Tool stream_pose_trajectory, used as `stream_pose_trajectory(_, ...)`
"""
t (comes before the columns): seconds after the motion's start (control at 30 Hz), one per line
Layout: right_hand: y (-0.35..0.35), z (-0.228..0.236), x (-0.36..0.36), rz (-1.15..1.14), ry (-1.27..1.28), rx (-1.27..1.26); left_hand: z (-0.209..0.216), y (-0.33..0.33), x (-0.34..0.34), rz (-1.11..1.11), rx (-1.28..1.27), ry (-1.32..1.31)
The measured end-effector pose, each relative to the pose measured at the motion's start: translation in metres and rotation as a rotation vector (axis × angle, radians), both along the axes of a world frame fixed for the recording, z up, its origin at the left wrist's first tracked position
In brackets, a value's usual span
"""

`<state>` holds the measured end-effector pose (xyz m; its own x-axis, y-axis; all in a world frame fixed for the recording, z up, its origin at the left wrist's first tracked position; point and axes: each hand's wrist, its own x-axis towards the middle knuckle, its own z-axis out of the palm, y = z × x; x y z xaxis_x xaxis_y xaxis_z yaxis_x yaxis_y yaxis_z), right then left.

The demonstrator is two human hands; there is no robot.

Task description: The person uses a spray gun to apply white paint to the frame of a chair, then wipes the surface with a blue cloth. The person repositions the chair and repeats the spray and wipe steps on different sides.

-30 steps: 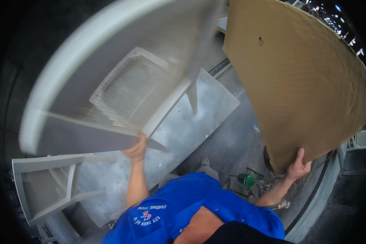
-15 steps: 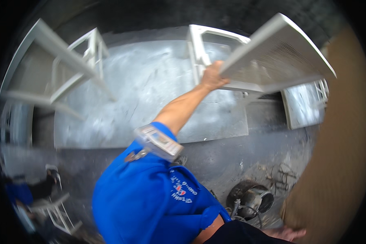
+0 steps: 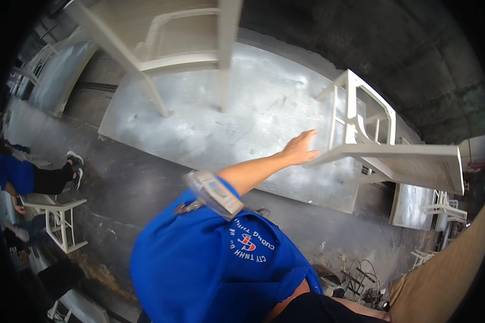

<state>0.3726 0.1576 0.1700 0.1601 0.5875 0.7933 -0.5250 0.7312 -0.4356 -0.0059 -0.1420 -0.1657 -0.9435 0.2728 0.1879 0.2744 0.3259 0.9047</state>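
Observation:
My left hand [image 3: 302, 148], reaching out from a blue sleeve, is open with its fingers apart over the pale metal-topped table [image 3: 199, 140]. Just beside its fingertips is a white chair [image 3: 401, 159] at the table's right end. That chair's wide panel slopes toward me, and its legs and rails stand behind the panel; whether a finger still touches it I cannot tell. Another white chair [image 3: 180, 63], with a woven panel, stands on the table's far left part, cut off by the upper edge. Only a bit of my right forearm shows at the bottom; that hand is out of sight.
Brown cardboard [image 3: 442, 269] rises at the lower right. Wires and a dark round object [image 3: 328, 280] lie on the floor near me. At the left, a person in blue [image 3: 16, 175] sits near a white chair frame [image 3: 62, 223]. More tables and chair frames stand at both sides.
My left hand has let go of the right-hand chair, whose panel has come down lower. The view has turned, bringing the left chair toward the upper middle. My right hand has left the picture.

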Motion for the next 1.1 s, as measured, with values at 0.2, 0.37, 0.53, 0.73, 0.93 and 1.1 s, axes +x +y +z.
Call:
stream_pose_trajectory(0.2, -0.117, 0.026, -0.066, 0.23, 0.049, -0.042, -0.081, -0.257, 0.058, 0.489, -0.115, -0.591)
stream_pose_trajectory(0.37, -0.186, 0.001, -0.122, -0.137, -0.076, -0.201, -0.069, -0.378, 0.02, 0.852, 0.28, -0.54)
stream_pose_trajectory(0.53, -0.215, -0.049, -0.154, 0.019, -0.461, 0.014, -0.062, -0.441, -0.047, 0.861, 1.302, -0.51)
stream_pose_trajectory(0.73, -0.277, -0.091, -0.183, 0.278, -0.704, -0.048, -0.065, -0.462, -0.098, 0.845, 1.641, -0.479)
stream_pose_trajectory(0.93, -0.345, -0.098, -0.184, 0.281, -0.733, -0.097, -0.055, -0.49, -0.162, 0.778, 1.924, -0.278)
stream_pose_trajectory(1.1, -0.437, -0.125, -0.182, 0.223, -0.727, -0.161, -0.044, -0.527, -0.167, 0.92, 1.946, -0.322)
